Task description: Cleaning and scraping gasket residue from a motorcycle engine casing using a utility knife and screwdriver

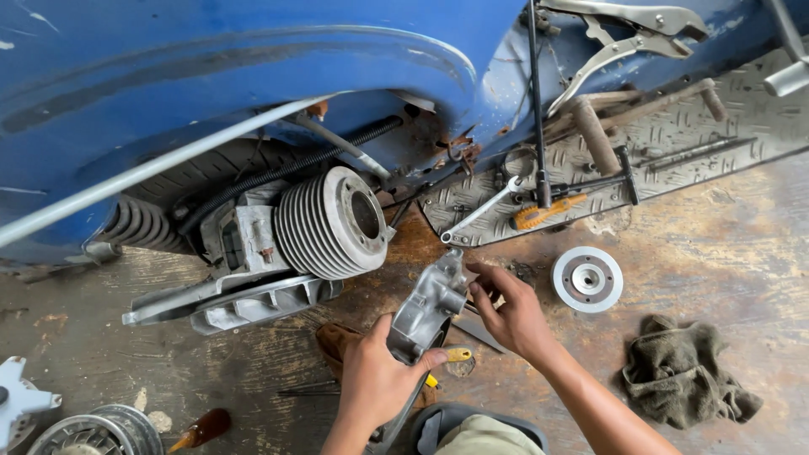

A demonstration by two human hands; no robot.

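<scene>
The finned wheel hub [93, 431] and white bracket [18, 403] are cut off at the frame's edge.

Finned cylinder [330, 221] sits under the vehicle body [211, 76], left of the tread plate [674, 135]. Wrenches [482, 211] and locking pliers [628, 38] lie on the plate. Metal casting [428, 307] is before the cylinder, between left hand [379, 379] and right hand [506, 312]. Round disc [587, 279] is right of the hands, rag [687, 371] before it.

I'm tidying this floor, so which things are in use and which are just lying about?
In use: metal casting, held by left hand and right hand; finned cylinder close by.

Lying about: rag, round disc, spanner, locking pliers, orange-handled screwdriver.
</scene>
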